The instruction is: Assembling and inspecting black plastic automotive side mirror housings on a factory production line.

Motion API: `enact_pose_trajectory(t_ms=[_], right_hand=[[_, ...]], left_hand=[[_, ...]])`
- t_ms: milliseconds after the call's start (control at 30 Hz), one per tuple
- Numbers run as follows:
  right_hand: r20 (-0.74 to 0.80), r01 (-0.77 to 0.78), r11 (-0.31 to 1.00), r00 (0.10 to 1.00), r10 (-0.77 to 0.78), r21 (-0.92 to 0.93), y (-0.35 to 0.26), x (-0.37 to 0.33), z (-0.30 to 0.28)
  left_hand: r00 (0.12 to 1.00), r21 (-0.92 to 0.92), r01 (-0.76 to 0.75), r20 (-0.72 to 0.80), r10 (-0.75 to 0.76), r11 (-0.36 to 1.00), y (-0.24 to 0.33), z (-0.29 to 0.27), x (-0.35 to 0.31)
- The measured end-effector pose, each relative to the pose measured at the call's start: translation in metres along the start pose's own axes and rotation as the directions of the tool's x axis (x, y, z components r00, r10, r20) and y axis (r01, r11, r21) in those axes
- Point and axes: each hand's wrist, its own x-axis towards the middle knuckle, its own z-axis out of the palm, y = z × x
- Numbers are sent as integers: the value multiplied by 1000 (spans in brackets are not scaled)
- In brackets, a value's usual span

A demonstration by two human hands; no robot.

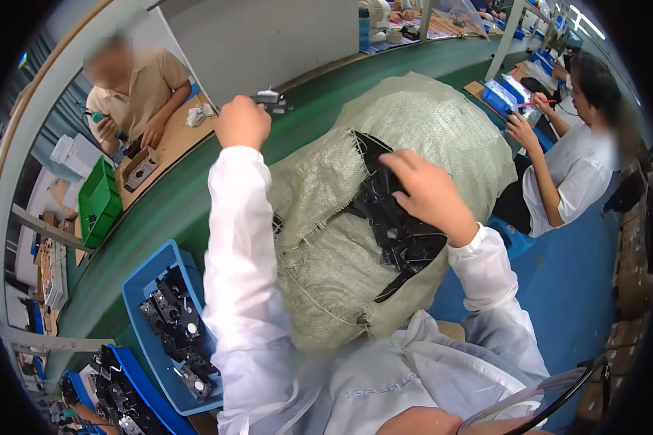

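Note:
A big pale-green woven sack lies in front of me, its mouth spread open. Inside show many black plastic parts, jumbled together. My right hand is over that opening, fingers stretched and thumb apart, with nothing visible in it; its fingertips are close to the parts. Farther off to the left, my left hand is closed over the green belt. A small dark grey and black part sticks out from its fingers; the hand hides the rest of it.
The green conveyor belt runs behind the sack. At left stand a blue bin of black parts and a green crate. One person sits across the belt, another at right beside a blue tray.

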Motion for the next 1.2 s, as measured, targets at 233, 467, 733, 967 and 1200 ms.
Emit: enact_pose_trajectory(t_ms=[233, 467, 733, 967, 1200], right_hand=[[-52, -77, 367, 943, 328, 927, -3, -43, -10], [-135, 168, -180, 974, 181, 969, -53, -63, -10], [-94, 112, -143, 988, 122, 983, -87, -64, 6], [3, 0, -43, 998, 60, 999, -102, -56, 8], [-53, 53, -10, 997, -48, 999, -109, -52, 11]], left_hand=[[815, -524, -419, -578, 52, 742, 44, -63, -132], [873, -918, -373, -397, -283, 138, 58, -48, -220], [923, -976, -207, -216, -319, 62, 54, -41, -239], [933, -955, -206, -257, -251, 213, 47, -30, -239], [932, -947, -171, -244, -267, 271, 47, -30, -241]])
